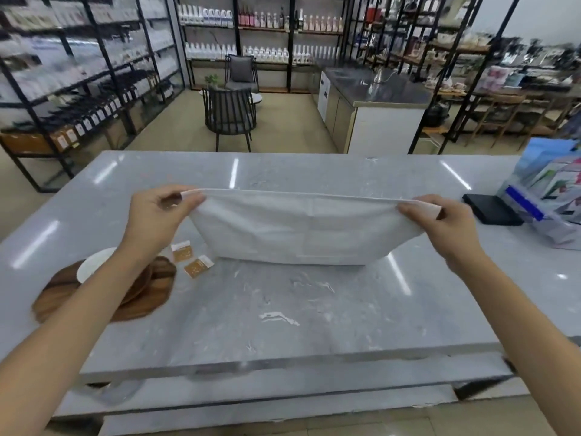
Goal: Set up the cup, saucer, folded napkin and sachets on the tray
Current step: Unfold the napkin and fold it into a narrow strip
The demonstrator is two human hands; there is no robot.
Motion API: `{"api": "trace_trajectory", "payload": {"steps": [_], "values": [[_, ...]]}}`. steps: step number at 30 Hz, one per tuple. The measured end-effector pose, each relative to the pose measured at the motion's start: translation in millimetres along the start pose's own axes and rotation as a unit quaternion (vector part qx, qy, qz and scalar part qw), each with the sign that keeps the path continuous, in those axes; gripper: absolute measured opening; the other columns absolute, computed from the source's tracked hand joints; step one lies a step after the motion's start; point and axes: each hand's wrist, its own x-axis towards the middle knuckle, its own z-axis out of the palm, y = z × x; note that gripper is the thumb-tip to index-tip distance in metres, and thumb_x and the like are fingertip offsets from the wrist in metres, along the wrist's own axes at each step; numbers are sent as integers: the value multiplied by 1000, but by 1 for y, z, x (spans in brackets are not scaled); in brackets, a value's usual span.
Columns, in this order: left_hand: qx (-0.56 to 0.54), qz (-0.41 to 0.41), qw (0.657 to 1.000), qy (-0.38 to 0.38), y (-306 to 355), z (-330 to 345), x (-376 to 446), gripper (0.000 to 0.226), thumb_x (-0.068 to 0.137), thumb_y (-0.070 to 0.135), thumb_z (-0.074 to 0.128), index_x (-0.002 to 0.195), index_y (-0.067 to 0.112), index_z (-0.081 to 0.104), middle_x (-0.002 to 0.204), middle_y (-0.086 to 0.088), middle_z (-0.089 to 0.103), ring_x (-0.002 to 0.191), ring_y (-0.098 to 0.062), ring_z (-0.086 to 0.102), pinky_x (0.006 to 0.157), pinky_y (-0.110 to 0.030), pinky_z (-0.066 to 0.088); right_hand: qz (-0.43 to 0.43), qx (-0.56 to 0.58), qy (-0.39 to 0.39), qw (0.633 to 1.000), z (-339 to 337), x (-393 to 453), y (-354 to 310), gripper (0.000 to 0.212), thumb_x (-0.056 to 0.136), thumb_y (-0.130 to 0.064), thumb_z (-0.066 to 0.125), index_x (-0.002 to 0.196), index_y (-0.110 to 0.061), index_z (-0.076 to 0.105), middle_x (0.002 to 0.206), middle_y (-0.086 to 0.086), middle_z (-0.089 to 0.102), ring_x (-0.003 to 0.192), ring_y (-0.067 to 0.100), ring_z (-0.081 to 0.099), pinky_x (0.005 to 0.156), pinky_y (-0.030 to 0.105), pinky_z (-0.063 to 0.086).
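Observation:
A white cloth napkin [292, 229] hangs folded in half above the grey marble counter, its lower edge touching the surface. My left hand [158, 215] pinches its top left corner and my right hand [440, 225] pinches its top right corner, stretching the fold taut. At the left lies a dark wooden tray [147, 294] with a white saucer or cup [94, 264] on it, mostly hidden by my left forearm. Two brown sachets [191, 259] lie on the counter just right of the tray.
The grey marble counter [283, 309] spreads wide in front of me. A black flat object [490, 209] and a stack of blue and white packages [547, 196] sit at the right end. Shelving, chairs and another counter stand beyond.

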Motion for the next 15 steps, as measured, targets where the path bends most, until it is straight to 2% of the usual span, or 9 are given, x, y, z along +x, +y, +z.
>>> {"api": "trace_trajectory", "payload": {"steps": [3, 7, 11, 15], "values": [[-39, 7, 999, 36, 14, -3, 22, 5, 83, 39, 78, 87, 42, 78, 88, 22, 78, 82, 3, 71, 74, -12, 55, -19, 44, 20, 999, 3, 16, -24, 14, 87, -39, 78, 82, -26, 76, 77, -17, 72, 72, -6, 65, 61, 11, 50], [-64, 48, 994, 68, 37, -15, 37, 7, 85, 32, 78, 89, 38, 79, 85, 20, 78, 78, 3, 69, 71, -14, 56, -39, 89, 67, 993, 4, 26, -48, 15, 86, -43, 77, 81, -30, 78, 76, -15, 74, 71, -3, 68, 59, 12, 52], [-95, 64, 989, 99, 53, -27, 45, 7, 83, 33, 80, 89, 35, 80, 87, 16, 79, 79, -3, 71, 73, -21, 60, -55, 109, 90, 988, 6, 33, -69, 5, 84, -43, 78, 81, -39, 79, 80, -16, 77, 72, -1, 71, 59, 13, 55], [-120, 66, 984, 112, 58, -36, 52, 13, 81, 33, 82, 93, 28, 81, 89, 10, 80, 80, -10, 72, 73, -25, 61, -53, 124, 78, 988, 6, 42, -76, 19, 84, -47, 76, 91, -30, 79, 92, -4, 78, 80, 8, 74, 63, 21, 60]]}}
